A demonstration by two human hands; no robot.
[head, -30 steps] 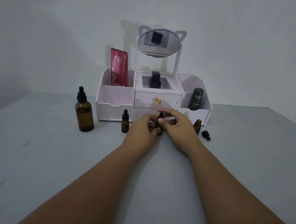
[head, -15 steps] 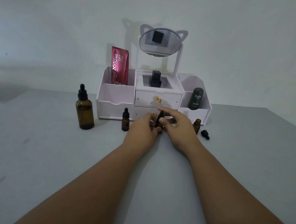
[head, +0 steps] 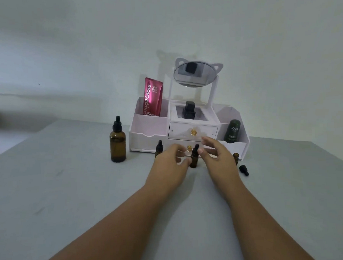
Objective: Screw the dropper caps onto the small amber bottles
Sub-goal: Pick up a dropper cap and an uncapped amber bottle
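Note:
A small amber bottle (head: pixel 194 159) with a black dropper cap on it stands upright between my hands. My left hand (head: pixel 170 163) is just left of it with relaxed fingers; one fingertip is close to the glass. My right hand (head: pixel 218 155) hovers to its right with fingers spread and holds nothing. A second capped small bottle (head: pixel 159 148) stands behind my left hand. A third small bottle (head: pixel 236 156), without a cap, stands past my right hand. A loose black dropper cap (head: pixel 243 170) lies on the table beside it.
A large amber dropper bottle (head: pixel 117 142) stands at the left. Right behind the small bottles is a white organizer (head: pixel 147 126) with drawers and a cat-ear mirror (head: pixel 195 73), holding a red tube (head: pixel 153 97), a black bottle and a green stick (head: pixel 232 131). The grey table (head: pixel 64 184) spreads around.
Both hands held the middle bottle and its cap; now they have let go and moved slightly apart, leaving the capped bottle standing.

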